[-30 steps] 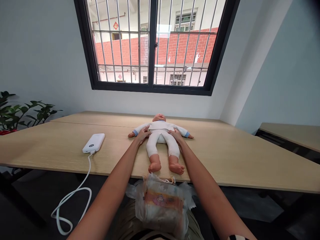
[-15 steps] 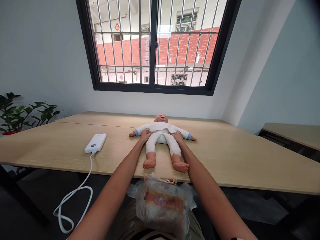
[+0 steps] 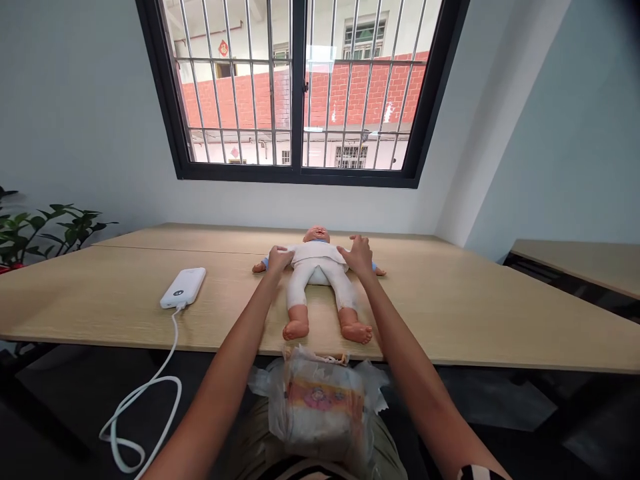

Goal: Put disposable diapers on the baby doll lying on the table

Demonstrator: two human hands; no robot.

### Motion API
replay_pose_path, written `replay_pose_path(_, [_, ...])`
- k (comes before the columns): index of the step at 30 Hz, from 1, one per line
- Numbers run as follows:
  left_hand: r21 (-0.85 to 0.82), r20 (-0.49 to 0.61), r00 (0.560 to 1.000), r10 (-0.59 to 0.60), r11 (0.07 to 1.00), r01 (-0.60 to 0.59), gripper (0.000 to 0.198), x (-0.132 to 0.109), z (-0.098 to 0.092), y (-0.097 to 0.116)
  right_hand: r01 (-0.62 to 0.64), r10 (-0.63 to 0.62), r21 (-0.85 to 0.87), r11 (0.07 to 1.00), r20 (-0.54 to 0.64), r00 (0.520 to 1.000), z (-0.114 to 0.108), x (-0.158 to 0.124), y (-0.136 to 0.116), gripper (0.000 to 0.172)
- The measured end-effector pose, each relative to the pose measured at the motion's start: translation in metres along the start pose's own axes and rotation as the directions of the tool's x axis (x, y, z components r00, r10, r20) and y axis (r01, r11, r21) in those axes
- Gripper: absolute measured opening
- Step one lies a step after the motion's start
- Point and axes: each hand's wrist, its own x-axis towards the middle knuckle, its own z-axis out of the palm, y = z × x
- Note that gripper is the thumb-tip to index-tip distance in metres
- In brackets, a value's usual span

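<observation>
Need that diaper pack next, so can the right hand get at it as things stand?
Probably yes: the right hand holds nothing, and nothing lies between it and the plastic-wrapped diaper pack below the table edge.

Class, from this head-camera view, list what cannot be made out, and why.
Head view only:
- White-suited baby doll: part of one arm is hidden under the person's left hand.
- Plastic-wrapped printed pack: its lettering is too blurred to read.
- Green leafy plant: cut off by the left edge.
</observation>
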Motion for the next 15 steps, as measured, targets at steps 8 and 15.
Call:
replay_pose_path(8, [0.353, 0.343, 0.866, 0.365, 0.804, -0.479, 0.031, -0.189, -0.057, 0.047, 0.274, -0.336, 0.243, 0.931, 0.267, 0.903, -0.13, -0.158, -0.006, 0.039])
replay_pose_path(15, [0.81, 0.414, 0.847, -0.333, 0.559, -0.177, 0.061, -0.254, -0.106, -0.027, 0.175, -0.205, 0.125, 0.977, 0.785, 0.585, -0.113, -0.233, 0.07, 0.042])
